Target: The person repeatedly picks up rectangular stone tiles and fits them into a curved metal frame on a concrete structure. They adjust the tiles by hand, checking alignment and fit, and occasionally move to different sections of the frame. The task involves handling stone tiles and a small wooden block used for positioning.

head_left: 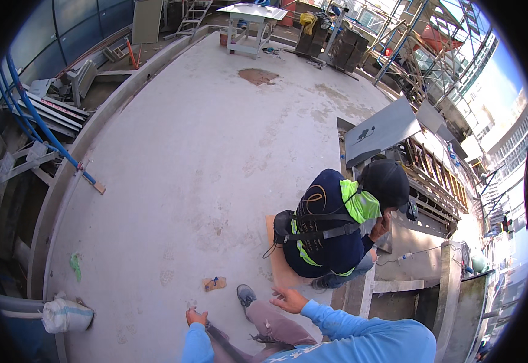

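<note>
Low in the view, both my arms come in wearing light blue sleeves. My left hand [196,317] hangs in the air beside my knee, its fingers loosely bent and apart, with nothing seen in it. Over my thigh, my right hand [290,300] reaches out with fingers spread, also holding nothing visible. Nearest to my left hand, on the concrete floor, lies a small brown scrap [214,284] with a dark blue bit on top. Just ahead of my right hand is a tan board [280,266], where a co-worker [330,224] sits, hand raised near the head.
A floor opening with concrete beams [397,285] lies to the right. Behind it leans a grey panel [382,132]. A white sack [67,316] stands lower left, near a blue pole [46,127]. A work table [252,13] and scaffolding [403,36] stand far off.
</note>
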`<action>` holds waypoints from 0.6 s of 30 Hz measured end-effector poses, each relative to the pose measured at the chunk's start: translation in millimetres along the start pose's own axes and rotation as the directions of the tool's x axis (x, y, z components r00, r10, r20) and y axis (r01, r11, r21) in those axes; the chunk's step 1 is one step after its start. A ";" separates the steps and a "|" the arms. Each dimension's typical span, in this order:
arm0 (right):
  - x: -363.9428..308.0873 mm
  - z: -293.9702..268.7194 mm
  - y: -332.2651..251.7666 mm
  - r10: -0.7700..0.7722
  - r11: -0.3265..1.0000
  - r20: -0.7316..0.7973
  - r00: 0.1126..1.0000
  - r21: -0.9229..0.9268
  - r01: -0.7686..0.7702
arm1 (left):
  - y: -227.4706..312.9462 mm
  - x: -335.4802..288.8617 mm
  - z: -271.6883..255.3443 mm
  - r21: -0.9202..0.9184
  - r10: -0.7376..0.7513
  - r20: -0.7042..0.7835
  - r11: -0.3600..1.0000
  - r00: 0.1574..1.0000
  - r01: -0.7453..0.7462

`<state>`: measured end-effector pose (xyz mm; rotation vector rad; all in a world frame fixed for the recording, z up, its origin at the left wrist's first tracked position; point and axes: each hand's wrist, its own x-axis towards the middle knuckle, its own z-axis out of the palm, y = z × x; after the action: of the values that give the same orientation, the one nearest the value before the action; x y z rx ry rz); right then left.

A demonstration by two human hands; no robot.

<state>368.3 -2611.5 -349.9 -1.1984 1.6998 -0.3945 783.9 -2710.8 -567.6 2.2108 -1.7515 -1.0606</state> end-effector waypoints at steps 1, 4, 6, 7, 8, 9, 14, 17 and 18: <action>0.1 6.2 12.6 0.009 0.996 -0.017 1.000 -0.094 -0.010 | 3.8 27.0 31.4 0.054 0.047 0.015 0.997 0.999 -0.047; 29.4 63.1 58.4 0.062 0.958 0.157 0.986 -0.286 -0.015 | -17.5 129.5 90.3 0.057 -0.087 0.200 0.995 0.976 0.077; 54.5 109.7 91.4 0.167 0.947 0.201 0.965 -0.306 -0.100 | -47.1 169.6 145.6 0.123 -0.158 0.257 0.984 0.953 0.130; 62.0 123.8 107.6 0.229 0.934 0.226 0.947 -0.326 -0.148 | -55.0 195.1 172.3 0.128 -0.225 0.312 0.973 0.923 0.194; 76.5 129.7 101.2 0.267 0.907 0.223 0.938 -0.388 -0.166 | -64.5 216.7 192.2 0.117 -0.275 0.275 0.961 0.921 0.252; 89.5 131.3 77.7 0.293 0.884 0.218 0.931 -0.432 -0.177 | -76.0 238.1 204.2 0.119 -0.322 0.227 0.946 0.919 0.302; 125.7 144.8 23.6 0.141 0.907 0.023 0.990 -0.403 -0.120 | -113.8 301.0 270.9 0.193 -0.487 0.118 0.866 0.865 0.461; 144.1 175.9 27.8 0.096 0.867 -0.092 0.991 -0.481 -0.129 | -128.2 318.0 309.1 0.232 -0.493 0.093 0.855 0.865 0.463; 149.2 187.0 31.5 0.059 0.858 -0.126 0.990 -0.501 -0.115 | -129.3 323.4 320.8 0.235 -0.485 0.120 0.861 0.866 0.450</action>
<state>505.0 -2675.9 -538.1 -1.4864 2.0177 0.0628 725.0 -2858.2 -1013.7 2.8523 -1.4604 -1.2486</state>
